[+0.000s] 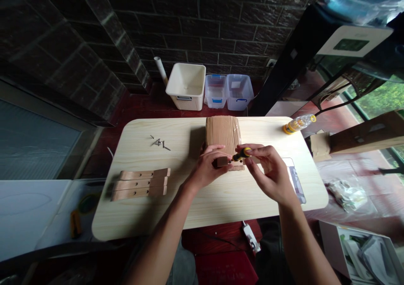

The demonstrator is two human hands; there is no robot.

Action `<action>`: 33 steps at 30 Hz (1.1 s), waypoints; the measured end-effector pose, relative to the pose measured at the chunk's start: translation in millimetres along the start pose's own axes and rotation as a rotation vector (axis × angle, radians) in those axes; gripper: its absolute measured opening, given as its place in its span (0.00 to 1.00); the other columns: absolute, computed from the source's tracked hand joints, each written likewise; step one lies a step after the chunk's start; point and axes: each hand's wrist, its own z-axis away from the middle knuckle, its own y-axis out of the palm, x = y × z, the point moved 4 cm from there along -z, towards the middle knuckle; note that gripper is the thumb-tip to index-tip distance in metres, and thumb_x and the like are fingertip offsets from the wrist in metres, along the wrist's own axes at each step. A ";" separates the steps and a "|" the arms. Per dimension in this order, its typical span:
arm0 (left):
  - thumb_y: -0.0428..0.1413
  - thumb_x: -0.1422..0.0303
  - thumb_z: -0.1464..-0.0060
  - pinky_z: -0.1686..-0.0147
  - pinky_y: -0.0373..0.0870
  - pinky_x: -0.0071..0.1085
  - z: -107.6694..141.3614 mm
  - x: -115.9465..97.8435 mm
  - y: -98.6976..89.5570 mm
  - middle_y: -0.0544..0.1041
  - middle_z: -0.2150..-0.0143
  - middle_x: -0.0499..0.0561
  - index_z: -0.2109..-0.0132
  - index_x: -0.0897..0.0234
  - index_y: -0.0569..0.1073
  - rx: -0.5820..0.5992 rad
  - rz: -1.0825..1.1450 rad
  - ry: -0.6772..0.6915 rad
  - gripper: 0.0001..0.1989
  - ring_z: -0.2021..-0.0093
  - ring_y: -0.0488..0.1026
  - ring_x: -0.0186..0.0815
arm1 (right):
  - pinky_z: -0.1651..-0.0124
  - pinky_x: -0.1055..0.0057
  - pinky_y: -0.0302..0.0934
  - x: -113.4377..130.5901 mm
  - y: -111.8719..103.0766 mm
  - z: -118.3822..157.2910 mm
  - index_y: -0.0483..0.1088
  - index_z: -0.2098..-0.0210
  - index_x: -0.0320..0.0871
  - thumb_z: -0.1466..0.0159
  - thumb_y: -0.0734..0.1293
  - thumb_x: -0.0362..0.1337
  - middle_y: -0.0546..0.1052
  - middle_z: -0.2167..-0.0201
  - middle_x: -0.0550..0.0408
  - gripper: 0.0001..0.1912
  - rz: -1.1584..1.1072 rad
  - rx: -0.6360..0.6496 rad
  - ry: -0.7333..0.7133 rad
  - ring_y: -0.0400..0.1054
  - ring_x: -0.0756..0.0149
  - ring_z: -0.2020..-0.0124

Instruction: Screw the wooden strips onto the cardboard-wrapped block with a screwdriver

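Note:
My left hand [206, 168] grips a small dark-brown wooden block [221, 162] against the near end of a cardboard-wrapped flat package [223, 135]. My right hand [265, 167] pinches a yellow-and-black screwdriver [241, 154], whose tip meets the block. On the pale wood-grain table [202, 209], several loose screws [159, 143] lie to the left. Several slotted wooden slats [140, 184] are stacked side by side near the left edge. Neither hand touches these.
A plastic bottle with a yellow cap [299, 124] stands at the table's far right. A flat packet [295, 180] lies under my right wrist's side. Beyond the table are a white bin [186, 85] and two clear plastic boxes [227, 91] against a brick wall.

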 end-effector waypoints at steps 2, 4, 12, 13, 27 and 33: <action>0.64 0.64 0.45 0.40 0.68 0.45 2.4 -0.7 0.3 0.81 0.55 0.52 0.57 0.58 0.78 0.000 -0.002 -0.007 0.09 0.38 0.68 0.44 | 0.43 0.54 0.67 1.1 -0.2 0.1 0.70 0.54 0.49 0.34 0.69 0.40 0.76 0.47 0.48 0.09 -0.005 0.011 0.004 0.69 0.56 0.42; 0.64 0.63 0.45 0.40 0.68 0.44 5.8 -2.2 0.4 0.81 0.54 0.52 0.57 0.58 0.78 -0.005 -0.005 -0.007 0.09 0.38 0.68 0.44 | 0.43 0.55 0.68 3.6 -0.4 0.6 0.70 0.54 0.49 0.34 0.69 0.40 0.75 0.47 0.48 0.09 -0.014 0.028 0.012 0.69 0.57 0.42; 0.64 0.63 0.46 0.40 0.68 0.43 30.0 -14.6 1.7 0.80 0.54 0.53 0.58 0.58 0.79 0.010 -0.012 -0.030 0.09 0.38 0.68 0.45 | 0.44 0.57 0.68 22.9 4.2 21.3 0.69 0.54 0.46 0.34 0.69 0.41 0.74 0.45 0.45 0.11 -0.019 0.132 0.050 0.69 0.57 0.43; 0.64 0.63 0.46 0.40 0.68 0.43 35.0 -17.4 2.1 0.80 0.54 0.53 0.58 0.58 0.79 0.009 -0.011 -0.031 0.09 0.38 0.68 0.44 | 0.44 0.57 0.69 25.4 5.1 26.9 0.69 0.53 0.46 0.34 0.69 0.42 0.74 0.45 0.45 0.11 -0.022 0.130 0.057 0.70 0.57 0.43; 0.64 0.63 0.46 0.41 0.68 0.43 128.2 -61.6 12.0 0.79 0.53 0.54 0.57 0.58 0.79 -0.050 -0.039 -0.056 0.10 0.40 0.69 0.44 | 0.43 0.57 0.68 68.6 26.3 125.4 0.68 0.53 0.46 0.31 0.65 0.40 0.74 0.45 0.44 0.08 -0.036 0.100 0.041 0.70 0.58 0.43; 0.65 0.61 0.49 0.42 0.69 0.43 149.0 -70.4 15.0 0.76 0.46 0.57 0.56 0.58 0.80 -0.061 -0.067 -0.101 0.13 0.41 0.71 0.46 | 0.45 0.58 0.69 81.2 28.1 150.4 0.68 0.52 0.46 0.31 0.64 0.42 0.74 0.47 0.45 0.10 -0.002 0.099 0.014 0.71 0.59 0.45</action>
